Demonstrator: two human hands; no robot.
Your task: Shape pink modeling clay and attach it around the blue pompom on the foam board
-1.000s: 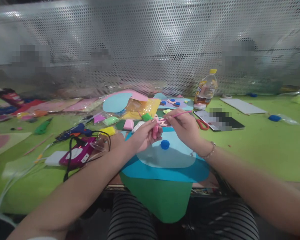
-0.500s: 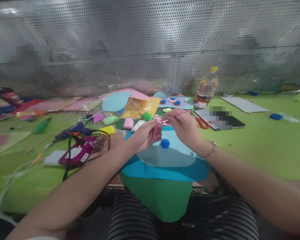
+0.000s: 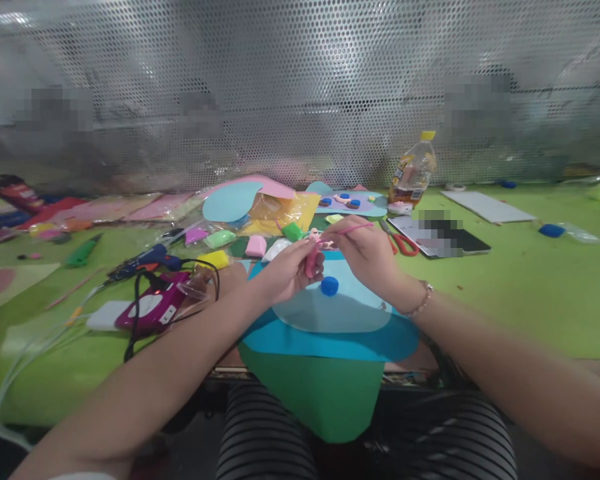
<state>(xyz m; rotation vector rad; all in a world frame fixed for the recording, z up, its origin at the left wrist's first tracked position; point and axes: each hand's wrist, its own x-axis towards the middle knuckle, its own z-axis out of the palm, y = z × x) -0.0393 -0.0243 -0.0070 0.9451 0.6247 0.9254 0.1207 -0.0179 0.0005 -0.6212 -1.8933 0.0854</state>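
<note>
In the head view, my left hand (image 3: 293,270) is closed around a small pink clay figure (image 3: 311,260), its pale top showing above the fingers. My right hand (image 3: 367,257) pinches a thin pink stick (image 3: 354,228) whose tip meets the top of the figure; the exact contact point is too small to make out. Below the hands, a round blue clay ball (image 3: 330,286) lies on a light blue paper shape (image 3: 340,317). That shape rests on a darker blue paper (image 3: 330,348) over a green sheet (image 3: 325,393) that hangs past the table edge.
At left are a purple power strip (image 3: 155,307), a blue glue gun (image 3: 150,261) and cables. Several clay packets, including a yellow one (image 3: 214,259), lie behind my left hand. Right of my right hand are red-handled scissors (image 3: 406,245), a phone (image 3: 460,239) and a drink bottle (image 3: 414,170).
The pink stick has shifted slightly left and tilted a little differently in my right hand. My left hand keeps holding the figure in nearly the same place.
</note>
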